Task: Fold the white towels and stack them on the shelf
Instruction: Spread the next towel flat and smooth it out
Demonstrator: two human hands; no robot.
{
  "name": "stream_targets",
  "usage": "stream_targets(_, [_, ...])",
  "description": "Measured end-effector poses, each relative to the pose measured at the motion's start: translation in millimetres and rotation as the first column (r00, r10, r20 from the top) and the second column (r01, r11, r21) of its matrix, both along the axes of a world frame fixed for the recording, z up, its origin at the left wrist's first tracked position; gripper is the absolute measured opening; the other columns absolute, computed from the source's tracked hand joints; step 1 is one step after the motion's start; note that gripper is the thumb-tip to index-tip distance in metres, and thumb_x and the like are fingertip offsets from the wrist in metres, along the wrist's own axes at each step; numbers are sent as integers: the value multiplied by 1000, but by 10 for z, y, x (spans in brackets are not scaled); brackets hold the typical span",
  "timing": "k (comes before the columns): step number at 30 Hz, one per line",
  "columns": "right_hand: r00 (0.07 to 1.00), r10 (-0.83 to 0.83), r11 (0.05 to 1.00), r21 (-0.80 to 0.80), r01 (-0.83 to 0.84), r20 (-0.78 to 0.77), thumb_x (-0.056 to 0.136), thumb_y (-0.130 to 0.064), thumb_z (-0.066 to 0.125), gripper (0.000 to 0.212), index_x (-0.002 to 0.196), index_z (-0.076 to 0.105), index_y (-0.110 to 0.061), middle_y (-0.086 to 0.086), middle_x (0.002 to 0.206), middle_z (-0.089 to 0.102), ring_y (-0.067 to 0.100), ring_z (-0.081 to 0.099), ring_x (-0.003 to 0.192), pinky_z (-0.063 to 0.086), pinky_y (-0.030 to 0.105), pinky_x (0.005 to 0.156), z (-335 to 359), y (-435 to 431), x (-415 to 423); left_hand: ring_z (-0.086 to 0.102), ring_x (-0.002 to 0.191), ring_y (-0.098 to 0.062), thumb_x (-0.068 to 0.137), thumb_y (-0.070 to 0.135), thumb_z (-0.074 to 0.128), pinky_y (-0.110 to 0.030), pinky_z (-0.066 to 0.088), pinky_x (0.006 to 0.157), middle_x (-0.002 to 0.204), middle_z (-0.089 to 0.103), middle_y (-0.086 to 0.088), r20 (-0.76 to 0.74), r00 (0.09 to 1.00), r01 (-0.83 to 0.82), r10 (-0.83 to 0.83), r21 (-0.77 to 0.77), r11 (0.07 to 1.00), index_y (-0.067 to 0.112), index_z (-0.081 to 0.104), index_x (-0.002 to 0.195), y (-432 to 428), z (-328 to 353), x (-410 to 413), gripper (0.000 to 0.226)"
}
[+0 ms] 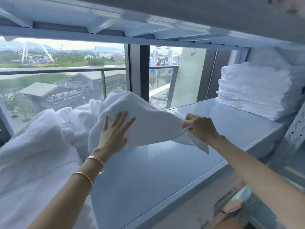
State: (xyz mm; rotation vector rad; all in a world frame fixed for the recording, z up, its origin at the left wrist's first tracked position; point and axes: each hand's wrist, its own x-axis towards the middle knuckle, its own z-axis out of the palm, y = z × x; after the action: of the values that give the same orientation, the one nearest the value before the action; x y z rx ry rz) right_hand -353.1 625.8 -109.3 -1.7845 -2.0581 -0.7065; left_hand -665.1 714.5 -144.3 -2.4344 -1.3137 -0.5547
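A white towel (145, 118) is lifted over the grey shelf (165, 171), spread between my hands. My left hand (113, 131) lies flat on its near side with fingers straight and spread. My right hand (200, 126) pinches the towel's right edge, and a corner hangs below the fingers. At the left, a heap of loose white towels (41, 146) covers the shelf's end. At the far right of the shelf sits a stack of folded white towels (254, 90).
The shelf above (148, 17) hangs low overhead. A perforated metal upright (295, 129) stands at the right. Behind the shelf is a window with a dark frame post (140, 71). Bare shelf surface lies between the heap and the stack.
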Motion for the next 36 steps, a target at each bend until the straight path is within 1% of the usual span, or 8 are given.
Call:
stream_targets(8, [968,-251,942,-229,246,10,86,-11,51,23,87,67,-27,-8,95,61,24,61,82,33,24,64,-428,-101,1190,-12,144,-20,93,54,29,-50,-8,113,157,-7,6,-161,982,57,-98,-242,969,43,4,146,-26,-575,941,60])
stream_targets(12, [957,-277,883,-369,290,90,81,-12,46,19,88,62,-20,-8,89,59,22,58,85,33,23,65,-607,15,1678,-19,142,-24,57,68,-11,-45,-28,104,156,-12,8,-198,973,26,-116,-409,912,47,2,145,-64,-1000,1531,91])
stream_targets(15, [950,-269,849,-425,312,159,76,-8,45,13,77,49,-21,-5,80,50,22,46,77,31,23,63,-683,124,1990,-20,142,-23,55,67,-9,-37,-42,87,156,-12,8,-183,976,10,-116,-498,867,46,4,145,-142,-1134,1937,93])
stream_targets(19, [959,-237,862,-421,282,158,79,-10,48,19,79,53,-28,-7,85,56,20,47,78,33,22,63,-769,315,2456,-12,144,-18,57,63,-15,-48,-14,111,157,-8,8,-166,975,33,-145,-537,843,35,-1,148,-362,-1248,2438,96])
stream_targets(23, [967,-233,848,-465,256,106,80,-8,47,20,78,41,-27,-7,80,43,21,37,75,29,23,64,-859,489,2756,-9,145,-16,58,65,-13,-47,-8,113,157,-6,9,-136,982,37,-133,-546,837,35,-1,148,-434,-1262,2761,96])
stream_targets(27, [943,-325,783,-580,223,-76,84,-18,43,13,76,51,-25,-2,84,51,22,42,77,38,26,68,-1043,636,3035,-5,145,-16,67,69,-4,-46,-5,114,157,-2,9,-109,982,69,-152,-542,837,36,2,148,-534,-1268,3085,87])
stream_targets(30, [922,-387,739,-595,314,6,86,-11,44,23,92,66,-17,4,103,64,26,54,87,40,28,76,-1146,695,3267,-5,145,-14,75,70,3,-43,-4,115,157,0,12,-73,980,116,-183,-538,835,38,3,147,-628,-1279,3382,79])
stream_targets(36, [895,-404,713,-548,437,189,90,-11,38,33,111,61,-23,3,118,61,25,57,108,43,30,86,-1186,578,3748,-3,145,-12,72,68,-1,-42,-5,115,157,2,14,-31,986,129,-166,-496,859,39,5,147,-542,-1353,3859,80])
